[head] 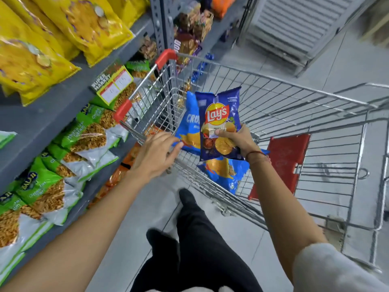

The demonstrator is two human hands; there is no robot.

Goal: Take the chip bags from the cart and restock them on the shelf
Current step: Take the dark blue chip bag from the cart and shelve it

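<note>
My right hand [239,141] holds a dark blue Lay's chip bag [219,123] upright above the wire shopping cart [294,106]. Behind and under it lies a lighter blue chip bag [190,123] inside the cart, and another light blue bag [225,173] rests on the cart floor. My left hand [156,153] reaches over the cart's near rim, fingers spread, its fingertips touching the corner of the lighter blue bag. The grey shelf [48,114] runs along the left.
Yellow snack bags [42,39] fill the upper shelf, green and white snack packs [63,161] the one below, orange packs [120,173] lower down. The cart has red corner guards [166,57] and a red flap [288,161]. My dark-trousered legs [200,239] stand beside the cart.
</note>
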